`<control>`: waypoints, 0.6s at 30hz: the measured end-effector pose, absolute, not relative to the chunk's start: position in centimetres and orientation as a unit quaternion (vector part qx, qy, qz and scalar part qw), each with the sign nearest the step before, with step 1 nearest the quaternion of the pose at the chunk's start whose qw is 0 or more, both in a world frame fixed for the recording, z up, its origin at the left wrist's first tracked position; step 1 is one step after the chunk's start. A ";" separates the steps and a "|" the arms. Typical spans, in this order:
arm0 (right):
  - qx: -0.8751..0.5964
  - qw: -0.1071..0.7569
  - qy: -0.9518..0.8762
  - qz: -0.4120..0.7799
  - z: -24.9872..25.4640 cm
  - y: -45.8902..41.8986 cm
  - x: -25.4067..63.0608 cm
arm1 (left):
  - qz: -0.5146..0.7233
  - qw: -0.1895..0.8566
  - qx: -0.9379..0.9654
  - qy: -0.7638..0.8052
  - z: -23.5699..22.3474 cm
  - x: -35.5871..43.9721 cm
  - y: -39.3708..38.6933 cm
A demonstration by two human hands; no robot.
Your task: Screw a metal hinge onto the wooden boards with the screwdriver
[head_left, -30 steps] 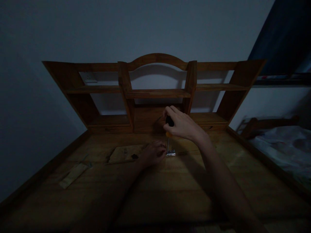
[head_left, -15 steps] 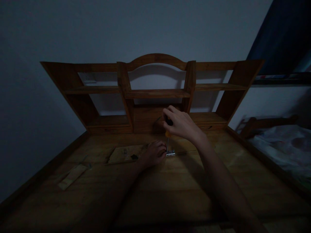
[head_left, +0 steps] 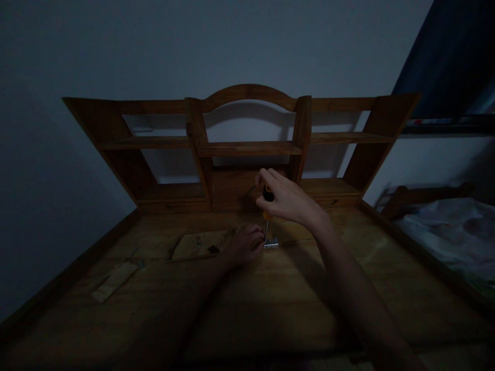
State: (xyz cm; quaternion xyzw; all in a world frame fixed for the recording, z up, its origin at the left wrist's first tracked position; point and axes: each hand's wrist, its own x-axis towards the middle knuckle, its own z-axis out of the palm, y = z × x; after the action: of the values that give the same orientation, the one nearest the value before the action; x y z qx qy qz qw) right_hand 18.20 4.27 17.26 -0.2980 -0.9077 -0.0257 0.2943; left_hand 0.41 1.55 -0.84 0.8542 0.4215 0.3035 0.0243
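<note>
My right hand [head_left: 288, 200] is closed round the black and yellow handle of a screwdriver [head_left: 267, 226]. The screwdriver stands nearly upright, its thin shaft pointing down at the left end of a small silver metal bracket [head_left: 271, 243]. On the desktop, my left hand [head_left: 244, 244] rests with curled fingers at that same end, right beside the screwdriver's tip. What its fingertips pinch, if anything, is hidden. Under and left of my left hand lies a flat, rough-edged piece of wood [head_left: 189, 246] with dark marks.
A smaller wooden strip [head_left: 115, 281] lies at the left of the wooden desktop [head_left: 247, 319]. Behind stands a wooden shelf unit [head_left: 249, 149] against the wall. At the right, a pale crumpled cloth [head_left: 448, 232] lies beyond the desk's raised edge. The light is dim.
My right hand's fingers have shifted slightly on the screwdriver handle, showing more of its black part. My left hand and the bracket stay practically in place.
</note>
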 end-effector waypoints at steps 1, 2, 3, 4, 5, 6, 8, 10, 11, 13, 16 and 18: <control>-0.312 0.293 -0.903 -0.033 17.2 4.3 18.2 | 0.304 0.024 0.853 0.425 -0.9 0.4 1.5; -0.325 0.293 -0.898 -0.041 17.2 4.4 18.2 | 0.303 0.024 0.852 0.427 -0.9 0.4 1.5; -0.333 0.292 -0.895 -0.047 17.1 4.5 18.2 | 0.301 0.024 0.852 0.428 -0.9 0.4 1.5; -0.333 0.291 -0.896 -0.047 17.1 4.5 18.2 | 0.298 0.023 0.852 0.429 -0.9 0.4 1.5; -0.325 0.291 -0.899 -0.042 17.2 4.5 18.2 | 0.296 0.021 0.853 0.429 -0.9 0.4 1.5; -0.312 0.290 -0.904 -0.033 17.2 4.5 18.2 | 0.296 0.018 0.853 0.430 -0.9 0.4 1.6; -0.290 0.290 -0.912 -0.014 17.2 4.4 18.2 | 0.291 0.015 0.854 0.431 -1.0 0.4 1.7; -0.288 0.289 -0.913 -0.011 17.2 4.3 18.2 | 0.288 0.013 0.853 0.435 -1.1 0.4 1.7; -0.294 0.288 -0.911 -0.018 17.2 4.4 18.2 | 0.287 0.012 0.852 0.438 -1.1 0.4 1.7; -0.310 0.288 -0.905 -0.036 17.1 4.6 18.2 | 0.286 0.010 0.850 0.442 -1.1 0.4 1.7; -0.310 0.285 -0.906 -0.045 17.0 4.7 18.3 | 0.281 0.014 0.854 0.437 -0.9 0.4 1.6; -0.291 0.283 -0.914 -0.030 17.2 4.6 18.4 | 0.280 0.019 0.855 0.435 -0.9 0.4 1.6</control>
State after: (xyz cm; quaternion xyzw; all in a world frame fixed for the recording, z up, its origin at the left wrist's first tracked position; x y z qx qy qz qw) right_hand 18.40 4.61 17.16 -0.2906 -0.9136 -0.0296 0.2827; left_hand 0.38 1.57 -0.85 0.8555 0.4352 0.2800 0.0185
